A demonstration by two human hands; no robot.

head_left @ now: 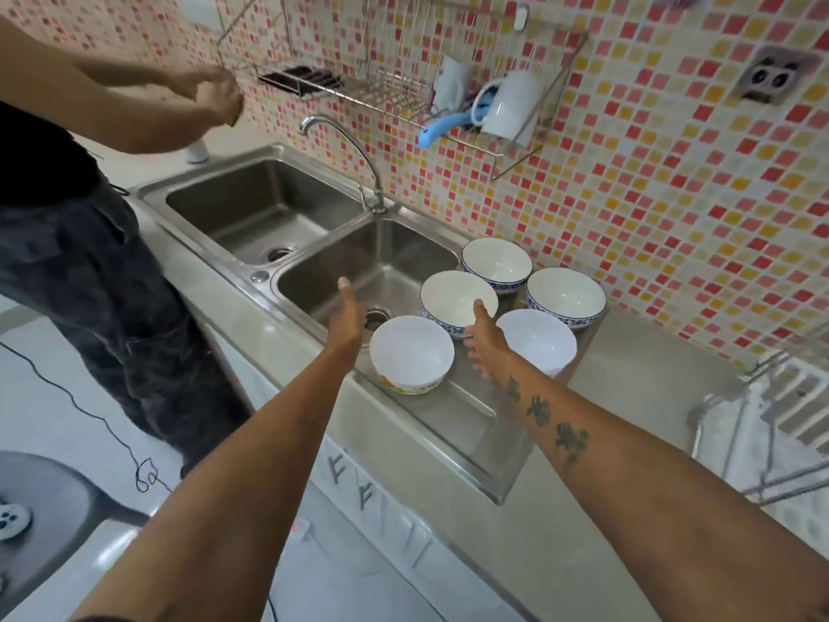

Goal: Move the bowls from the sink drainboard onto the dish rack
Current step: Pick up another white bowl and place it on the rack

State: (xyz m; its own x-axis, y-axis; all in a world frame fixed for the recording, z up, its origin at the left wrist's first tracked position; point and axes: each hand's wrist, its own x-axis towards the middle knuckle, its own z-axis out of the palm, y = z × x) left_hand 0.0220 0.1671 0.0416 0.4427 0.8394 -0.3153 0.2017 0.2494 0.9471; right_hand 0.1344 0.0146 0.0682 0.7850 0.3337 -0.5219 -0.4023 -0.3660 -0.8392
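Observation:
Several white bowls stand upright on the steel drainboard [466, 424] right of the sink. The nearest bowl [410, 354] has a flowered base; a plain one [538, 341] sits to its right. Behind them are three blue-patterned bowls [453, 296], [495, 262], [565, 296]. My left hand [345, 321] reaches out flat over the sink edge, left of the nearest bowl, holding nothing. My right hand [486, 341] hovers between the front bowls, thumb up near the middle bowl's rim, fingers apart, gripping nothing. A wire dish rack [394, 89] hangs on the tiled wall above the sink.
Another person stands at the left by the double sink [264, 208], hands raised near the rack's left end. The rack holds a white mug [511, 103] and a blue-handled utensil [442, 127]. A curved tap [345, 141] rises behind the basins. A second wire rack [762, 424] sits at the counter's right.

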